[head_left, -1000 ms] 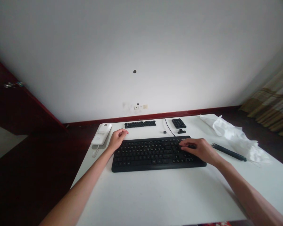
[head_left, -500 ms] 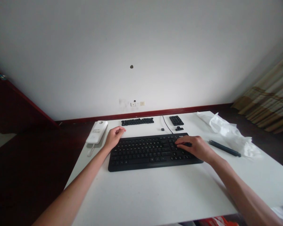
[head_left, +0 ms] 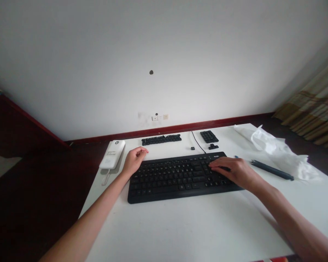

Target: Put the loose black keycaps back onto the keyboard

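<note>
Mostly, the long black plastic keyboard (head_left: pixel 166 179) is easy to see, lying flat in the middle of the white table (head_left: pixel 175 225). The right hand (head_left: pixel 236 169) covers part of its right end, and the left hand (head_left: pixel 135 160) hides its top left corner. Behind the right hand, a tiny bit of something blue (head_left: pixel 236 157) peeks out, too small to name. At the bottom edge, something red (head_left: pixel 280 259) is almost all cut off.

The left arm reaches up to the keyboard's far corner, its hand curled loosely with bent fingers; I can't tell if they pinch anything. The right arm comes in from the side, with its fingers bent down at the number keys and the thumb tucked low. I can't tell if that hand grips something, because the dark keys blend together.
</note>
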`<state>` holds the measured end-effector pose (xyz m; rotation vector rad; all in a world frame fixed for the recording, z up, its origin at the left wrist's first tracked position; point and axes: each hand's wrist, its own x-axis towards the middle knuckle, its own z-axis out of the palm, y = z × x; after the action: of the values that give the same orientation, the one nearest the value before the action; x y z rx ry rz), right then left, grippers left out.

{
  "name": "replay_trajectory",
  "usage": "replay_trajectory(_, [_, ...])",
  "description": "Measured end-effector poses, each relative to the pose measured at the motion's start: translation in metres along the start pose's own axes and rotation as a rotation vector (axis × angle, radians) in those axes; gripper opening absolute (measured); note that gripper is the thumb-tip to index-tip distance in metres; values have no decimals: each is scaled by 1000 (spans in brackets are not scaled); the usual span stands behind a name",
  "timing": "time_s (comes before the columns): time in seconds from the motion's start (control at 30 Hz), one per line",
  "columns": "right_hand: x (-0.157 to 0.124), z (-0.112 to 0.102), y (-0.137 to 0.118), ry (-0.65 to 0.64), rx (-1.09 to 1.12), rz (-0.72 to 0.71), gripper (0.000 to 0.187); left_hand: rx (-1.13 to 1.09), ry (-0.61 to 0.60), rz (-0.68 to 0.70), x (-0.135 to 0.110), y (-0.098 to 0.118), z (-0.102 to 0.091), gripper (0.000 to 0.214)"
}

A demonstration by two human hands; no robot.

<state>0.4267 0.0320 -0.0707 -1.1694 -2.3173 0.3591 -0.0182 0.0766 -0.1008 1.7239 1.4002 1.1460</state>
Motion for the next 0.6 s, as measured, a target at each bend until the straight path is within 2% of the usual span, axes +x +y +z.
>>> replay_trajectory(0.17, [0,0,1,3,23,39,24,-5,-20,-14,0,0,0,28])
replay_trajectory(0.4, [1,-3,-4,-15,10,-14,23,7,-21,-48,-3,2,-1,28])
replay_trajectory(0.5, [-3,-1,-1,8,-4,38,22,55,-40,-49,-4,4,-2,29])
replay_trajectory(0.6, [-4,-1,-1,-20,-14,76,26,103,-67,-43,-5,5,-2,29])
